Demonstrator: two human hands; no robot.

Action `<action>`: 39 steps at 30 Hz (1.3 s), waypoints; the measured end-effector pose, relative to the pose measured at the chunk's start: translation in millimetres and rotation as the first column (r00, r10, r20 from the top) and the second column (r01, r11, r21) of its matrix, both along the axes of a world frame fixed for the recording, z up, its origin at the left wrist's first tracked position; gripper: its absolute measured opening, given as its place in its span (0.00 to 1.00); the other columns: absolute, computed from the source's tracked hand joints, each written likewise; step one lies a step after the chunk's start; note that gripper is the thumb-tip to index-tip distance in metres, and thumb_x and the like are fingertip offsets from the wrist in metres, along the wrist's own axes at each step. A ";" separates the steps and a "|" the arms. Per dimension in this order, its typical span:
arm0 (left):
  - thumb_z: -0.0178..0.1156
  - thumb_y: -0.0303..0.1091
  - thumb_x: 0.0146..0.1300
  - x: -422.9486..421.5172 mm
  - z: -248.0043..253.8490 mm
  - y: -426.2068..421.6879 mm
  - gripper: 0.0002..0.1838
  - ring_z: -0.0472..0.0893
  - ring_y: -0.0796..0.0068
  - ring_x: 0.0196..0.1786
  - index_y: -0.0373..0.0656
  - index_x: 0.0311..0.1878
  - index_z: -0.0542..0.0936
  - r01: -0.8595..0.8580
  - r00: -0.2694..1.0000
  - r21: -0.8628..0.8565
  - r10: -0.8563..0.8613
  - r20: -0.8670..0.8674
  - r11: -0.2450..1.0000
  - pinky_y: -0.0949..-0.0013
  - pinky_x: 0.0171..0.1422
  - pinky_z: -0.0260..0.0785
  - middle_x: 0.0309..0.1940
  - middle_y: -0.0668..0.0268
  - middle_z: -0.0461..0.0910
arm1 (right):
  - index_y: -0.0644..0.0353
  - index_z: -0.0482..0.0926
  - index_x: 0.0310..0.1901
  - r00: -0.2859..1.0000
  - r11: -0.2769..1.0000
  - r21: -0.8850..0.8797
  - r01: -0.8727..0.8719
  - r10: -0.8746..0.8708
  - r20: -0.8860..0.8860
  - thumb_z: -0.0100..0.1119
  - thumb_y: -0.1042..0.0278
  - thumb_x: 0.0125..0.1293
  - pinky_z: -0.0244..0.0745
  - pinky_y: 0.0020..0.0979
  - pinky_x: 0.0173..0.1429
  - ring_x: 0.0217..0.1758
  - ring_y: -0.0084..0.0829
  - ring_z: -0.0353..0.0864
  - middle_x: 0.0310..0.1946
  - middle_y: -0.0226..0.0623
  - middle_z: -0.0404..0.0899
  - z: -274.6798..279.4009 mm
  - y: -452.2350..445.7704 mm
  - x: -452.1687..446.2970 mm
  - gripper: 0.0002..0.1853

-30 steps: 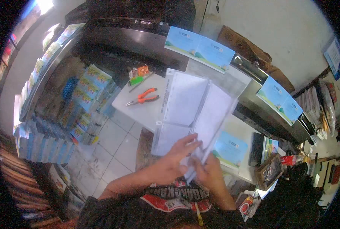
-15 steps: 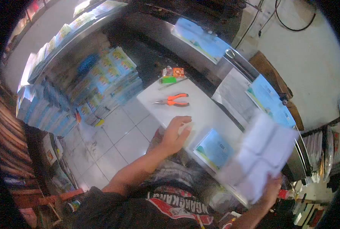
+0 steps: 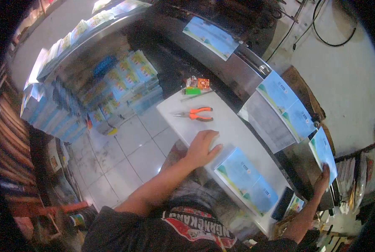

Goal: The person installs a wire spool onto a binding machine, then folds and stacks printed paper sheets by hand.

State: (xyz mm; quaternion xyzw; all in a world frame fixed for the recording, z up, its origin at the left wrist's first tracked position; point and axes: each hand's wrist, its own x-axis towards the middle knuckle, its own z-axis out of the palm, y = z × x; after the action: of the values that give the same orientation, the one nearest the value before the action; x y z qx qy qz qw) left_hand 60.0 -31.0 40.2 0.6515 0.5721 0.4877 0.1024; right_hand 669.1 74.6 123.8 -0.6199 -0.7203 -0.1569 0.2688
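Note:
My left hand (image 3: pixel 203 149) rests at the near edge of a white board (image 3: pixel 233 130), fingers together, thumb apart, holding nothing. Beside it lies a wide blue printed cover (image 3: pixel 246 180), flat on the board. Farther off on the same board are orange-handled pliers (image 3: pixel 194 114). Out to the right, my right hand (image 3: pixel 322 180) grips the near end of a blue printed booklet (image 3: pixel 323 153) at the end of a metal ledge. Another wide blue cover (image 3: pixel 286 105) lies on that ledge, over greyish-white pages (image 3: pixel 267 122).
Another blue cover (image 3: pixel 210 38) sits farther up the ledge. Small boxes and a green item (image 3: pixel 191 90) stand at the board's far end. A dark phone-like object (image 3: pixel 282 203) lies near the right end. Stacks of printed booklets (image 3: pixel 124 84) stand on the floor at left.
The white-paged open booklet that my right hand held over the board is no longer there. My right hand has moved right to the ledge. The cover on the board now shows fully; my left hand stays put.

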 end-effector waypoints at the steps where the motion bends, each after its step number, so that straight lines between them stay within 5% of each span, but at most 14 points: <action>1: 0.61 0.43 0.60 1.0 0.3 0.6 0.26 0.71 0.48 0.57 0.37 0.57 0.71 0.015 1.000 -0.002 -0.015 -0.010 1.000 0.54 0.63 0.64 0.53 0.48 0.73 | 0.61 0.72 0.61 1.000 1.000 0.000 -0.005 0.005 0.005 0.43 0.79 0.64 0.61 0.40 0.70 0.68 0.44 0.67 0.63 0.46 0.70 1.2 -6.7 -2.1 0.23; 7: 0.62 0.42 0.59 2.2 1.9 1.3 0.26 0.71 0.49 0.57 0.36 0.56 0.71 0.021 0.999 -0.032 -0.022 -0.028 0.999 0.54 0.63 0.64 0.52 0.49 0.74 | 0.65 0.68 0.63 0.970 0.930 -0.282 0.237 -0.240 0.023 0.45 0.76 0.66 0.60 0.41 0.70 0.68 0.47 0.65 0.64 0.50 0.67 -4.0 -64.2 -35.4 0.23; 13: 0.62 0.42 0.59 1.3 6.5 -2.5 0.26 0.71 0.49 0.57 0.37 0.57 0.71 0.018 0.999 -0.041 -0.020 -0.042 0.999 0.54 0.62 0.65 0.52 0.49 0.74 | 0.61 0.65 0.65 0.998 0.794 -0.605 -0.057 0.065 -0.008 0.71 0.56 0.52 0.55 0.42 0.73 0.71 0.48 0.60 0.68 0.51 0.60 14.4 -149.5 -278.8 0.40; 15: 0.62 0.41 0.59 1.3 3.6 -2.8 0.25 0.72 0.49 0.55 0.37 0.55 0.72 0.012 0.999 0.005 -0.012 -0.039 1.000 0.54 0.60 0.65 0.51 0.49 0.74 | 0.61 0.66 0.64 0.936 0.768 -0.594 -0.241 0.346 0.068 0.71 0.48 0.50 0.55 0.48 0.71 0.70 0.57 0.57 0.69 0.57 0.55 1.8 -178.7 -318.7 0.43; 20: 0.62 0.39 0.59 3.3 -1.2 -2.8 0.23 0.73 0.50 0.53 0.38 0.54 0.72 0.003 1.000 0.059 -0.002 -0.027 0.998 0.54 0.57 0.67 0.49 0.50 0.74 | 0.59 0.66 0.63 0.883 0.684 -0.695 -0.223 0.444 0.154 0.69 0.53 0.51 0.59 0.49 0.69 0.69 0.53 0.59 0.67 0.52 0.60 -18.7 -203.5 -324.7 0.39; 22: 0.63 0.40 0.57 4.0 -3.7 -1.8 0.25 0.73 0.50 0.55 0.39 0.55 0.73 0.020 1.000 0.034 -0.019 -0.022 0.999 0.54 0.61 0.66 0.51 0.50 0.75 | 0.60 0.66 0.63 0.919 0.536 -0.800 -0.270 0.391 -0.049 0.68 0.57 0.52 0.62 0.45 0.69 0.69 0.49 0.60 0.66 0.49 0.63 -11.1 -195.7 -316.0 0.37; 24: 0.63 0.40 0.57 4.3 -2.0 -1.8 0.25 0.74 0.50 0.55 0.39 0.55 0.73 0.009 0.999 0.021 -0.008 -0.033 1.000 0.54 0.60 0.67 0.51 0.51 0.75 | 0.58 0.70 0.60 0.885 0.581 -0.737 -0.347 0.462 -0.052 0.63 0.63 0.57 0.69 0.42 0.64 0.64 0.46 0.69 0.62 0.46 0.70 5.8 -186.6 -310.3 0.28; 26: 0.63 0.39 0.57 8.0 -2.4 -0.8 0.24 0.74 0.51 0.54 0.39 0.55 0.73 -0.010 0.999 0.013 0.010 -0.045 1.000 0.54 0.59 0.68 0.50 0.51 0.75 | 0.56 0.74 0.56 0.913 0.455 -0.840 -0.296 0.393 -0.109 0.54 0.70 0.60 0.74 0.44 0.57 0.52 0.48 0.79 0.53 0.46 0.78 23.0 -172.3 -303.5 0.20; 29: 0.63 0.39 0.57 7.4 -4.4 -3.4 0.23 0.74 0.51 0.53 0.39 0.53 0.74 -0.019 1.000 0.038 0.018 0.016 0.999 0.55 0.58 0.68 0.49 0.52 0.76 | 0.53 0.82 0.46 0.954 0.750 -0.661 -0.019 0.211 0.212 0.47 0.67 0.66 0.78 0.44 0.44 0.38 0.46 0.83 0.38 0.47 0.82 65.5 -143.5 -278.8 0.13; 31: 0.62 0.39 0.57 7.1 -8.3 -1.5 0.21 0.75 0.52 0.52 0.40 0.51 0.75 0.008 0.999 0.042 -0.006 -0.044 0.999 0.55 0.57 0.69 0.48 0.53 0.76 | 0.63 0.82 0.39 0.981 0.855 -0.505 0.119 -0.021 0.195 0.53 0.61 0.63 0.74 0.45 0.38 0.31 0.43 0.82 0.31 0.51 0.81 71.6 -105.1 -206.8 0.14; 33: 0.62 0.39 0.57 9.0 -8.4 -2.4 0.20 0.75 0.53 0.51 0.41 0.50 0.76 0.011 0.998 0.057 -0.008 -0.059 0.998 0.55 0.57 0.69 0.48 0.53 0.76 | 0.61 0.81 0.48 0.966 0.952 -0.164 0.258 -0.251 0.064 0.50 0.64 0.67 0.75 0.41 0.44 0.40 0.39 0.82 0.39 0.49 0.82 107.8 -84.1 -149.6 0.14; 35: 0.62 0.39 0.57 9.4 -9.1 -6.2 0.19 0.75 0.53 0.51 0.41 0.50 0.76 0.016 0.996 0.066 -0.011 -0.087 0.998 0.55 0.56 0.69 0.47 0.54 0.76 | 0.55 0.70 0.64 0.977 0.946 0.311 0.091 -0.146 0.157 0.42 0.75 0.70 0.75 0.37 0.57 0.59 0.40 0.77 0.59 0.42 0.75 143.2 -72.4 -126.7 0.21; 38: 0.62 0.39 0.57 10.5 -8.0 -4.0 0.17 0.75 0.54 0.50 0.42 0.48 0.77 0.007 0.997 0.070 -0.002 -0.072 0.998 0.56 0.56 0.69 0.46 0.54 0.77 | 0.52 0.69 0.65 0.940 0.874 0.485 -0.037 -0.134 0.313 0.41 0.79 0.68 0.74 0.35 0.60 0.62 0.40 0.75 0.62 0.40 0.72 139.7 -38.3 -55.4 0.24; 39: 0.62 0.39 0.57 12.0 -2.7 -3.4 0.17 0.76 0.54 0.50 0.42 0.48 0.78 0.004 0.998 0.056 0.000 -0.067 0.998 0.56 0.56 0.69 0.45 0.55 0.77 | 0.50 0.70 0.65 0.977 0.931 0.333 0.150 -0.191 0.094 0.41 0.77 0.69 0.72 0.34 0.61 0.62 0.41 0.74 0.64 0.40 0.71 127.2 -33.2 -52.0 0.24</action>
State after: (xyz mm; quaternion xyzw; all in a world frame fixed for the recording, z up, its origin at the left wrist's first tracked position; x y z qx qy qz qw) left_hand 71.9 -34.4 37.5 0.6707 0.5606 0.4812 0.0653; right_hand 617.2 41.5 251.1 -0.6165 -0.6434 -0.3344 0.3068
